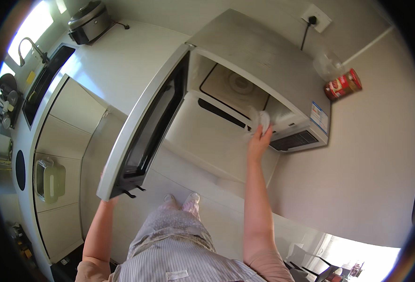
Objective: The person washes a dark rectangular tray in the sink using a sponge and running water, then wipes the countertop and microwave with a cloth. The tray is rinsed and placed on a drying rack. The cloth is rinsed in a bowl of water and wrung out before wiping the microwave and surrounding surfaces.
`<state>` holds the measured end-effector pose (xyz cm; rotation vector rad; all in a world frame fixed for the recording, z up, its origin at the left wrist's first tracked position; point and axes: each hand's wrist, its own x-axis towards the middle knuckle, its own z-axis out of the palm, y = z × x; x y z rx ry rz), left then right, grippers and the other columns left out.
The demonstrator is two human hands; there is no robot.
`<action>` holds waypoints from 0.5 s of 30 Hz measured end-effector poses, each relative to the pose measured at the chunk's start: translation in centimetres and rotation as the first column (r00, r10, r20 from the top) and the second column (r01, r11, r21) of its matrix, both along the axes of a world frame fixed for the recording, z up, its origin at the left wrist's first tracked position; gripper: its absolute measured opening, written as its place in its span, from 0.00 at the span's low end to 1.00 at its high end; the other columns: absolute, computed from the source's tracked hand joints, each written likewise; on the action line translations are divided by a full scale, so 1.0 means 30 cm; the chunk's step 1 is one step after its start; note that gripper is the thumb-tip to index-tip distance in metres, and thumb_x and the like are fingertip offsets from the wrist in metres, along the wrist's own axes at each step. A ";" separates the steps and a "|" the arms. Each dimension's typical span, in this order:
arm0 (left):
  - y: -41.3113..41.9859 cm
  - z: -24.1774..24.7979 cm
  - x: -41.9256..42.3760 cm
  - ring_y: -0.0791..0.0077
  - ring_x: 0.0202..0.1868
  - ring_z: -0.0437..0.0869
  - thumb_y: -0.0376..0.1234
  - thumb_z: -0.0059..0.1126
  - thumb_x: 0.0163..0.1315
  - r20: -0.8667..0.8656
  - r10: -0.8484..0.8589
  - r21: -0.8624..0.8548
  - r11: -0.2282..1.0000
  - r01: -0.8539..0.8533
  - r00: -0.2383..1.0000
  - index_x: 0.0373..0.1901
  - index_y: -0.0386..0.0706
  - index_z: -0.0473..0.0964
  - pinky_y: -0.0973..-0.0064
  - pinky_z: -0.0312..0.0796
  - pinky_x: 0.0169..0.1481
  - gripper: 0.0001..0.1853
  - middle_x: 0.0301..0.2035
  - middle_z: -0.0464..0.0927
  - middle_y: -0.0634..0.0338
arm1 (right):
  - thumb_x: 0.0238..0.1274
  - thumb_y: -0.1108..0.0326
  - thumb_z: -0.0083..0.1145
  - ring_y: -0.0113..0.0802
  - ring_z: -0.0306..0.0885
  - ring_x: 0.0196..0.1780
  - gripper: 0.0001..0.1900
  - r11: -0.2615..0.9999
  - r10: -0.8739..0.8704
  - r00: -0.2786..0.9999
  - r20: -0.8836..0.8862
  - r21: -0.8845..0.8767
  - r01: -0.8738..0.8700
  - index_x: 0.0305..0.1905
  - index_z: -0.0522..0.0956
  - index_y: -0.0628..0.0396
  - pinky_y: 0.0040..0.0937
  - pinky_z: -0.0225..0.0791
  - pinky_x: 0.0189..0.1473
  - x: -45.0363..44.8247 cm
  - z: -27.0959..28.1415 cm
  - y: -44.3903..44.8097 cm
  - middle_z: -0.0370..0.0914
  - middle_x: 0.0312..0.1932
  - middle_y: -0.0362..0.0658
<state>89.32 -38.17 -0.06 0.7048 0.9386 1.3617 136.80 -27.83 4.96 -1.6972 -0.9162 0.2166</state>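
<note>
A silver microwave oven [253, 38] stands on the worktop with its door [147, 116] swung wide out to the left. My right hand [260, 139] is at the lower right of the oven's opening, its fingers closed on a white cloth or tissue [264, 120] that looks blurred. Inside the oven, the bare cavity floor [241, 83] shows a round pattern. My left hand [113, 201] is at the door's outer end. Most of it is hidden behind the door, so its grip cannot be made out.
A red-lidded jar [343, 84] and a clear container [327, 65] stand beside the microwave. On the left are a rice cooker [89, 23], a sink [47, 84] with a tap [31, 47], and a green bin [50, 181] on the cabinet front. Door hooks [133, 193] jut out near my body.
</note>
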 end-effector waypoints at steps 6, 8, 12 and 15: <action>0.029 0.155 -0.095 0.67 0.46 0.79 0.49 0.47 0.65 -0.007 0.289 0.010 0.957 -0.289 0.957 0.50 0.39 0.72 0.70 0.72 0.50 0.24 0.45 0.78 0.55 | 0.59 0.70 0.49 0.51 0.65 0.59 0.18 0.978 -0.046 0.567 0.823 -0.079 0.193 0.55 0.69 0.60 0.46 0.58 0.61 0.033 -0.286 0.298 0.74 0.48 0.56; 0.021 0.104 -0.145 0.67 0.46 0.79 0.49 0.47 0.65 -0.053 0.298 0.002 0.954 -0.299 0.953 0.50 0.39 0.72 0.70 0.72 0.50 0.24 0.45 0.78 0.55 | 0.55 0.70 0.51 0.52 0.64 0.61 0.16 0.853 0.349 0.383 0.855 -0.459 0.248 0.49 0.74 0.62 0.48 0.54 0.64 -0.041 -0.295 0.424 0.72 0.52 0.57; -0.022 0.054 -0.224 0.67 0.46 0.79 0.49 0.47 0.65 -0.138 0.348 -0.006 0.936 -0.352 0.927 0.50 0.38 0.72 0.70 0.72 0.49 0.24 0.45 0.78 0.55 | 0.61 0.67 0.42 0.50 0.60 0.65 0.18 0.823 0.565 0.691 0.451 -0.251 -0.509 0.52 0.74 0.61 0.44 0.50 0.68 -0.336 -0.188 0.689 0.67 0.59 0.58; -0.029 0.012 -0.246 0.67 0.46 0.79 0.49 0.47 0.65 -0.194 0.360 -0.030 0.928 -0.372 0.913 0.50 0.38 0.72 0.70 0.72 0.49 0.24 0.45 0.78 0.55 | 0.65 0.66 0.36 0.50 0.57 0.67 0.21 0.787 0.617 0.630 0.471 -0.381 -0.486 0.58 0.68 0.63 0.41 0.49 0.68 -0.221 -0.229 0.703 0.62 0.62 0.58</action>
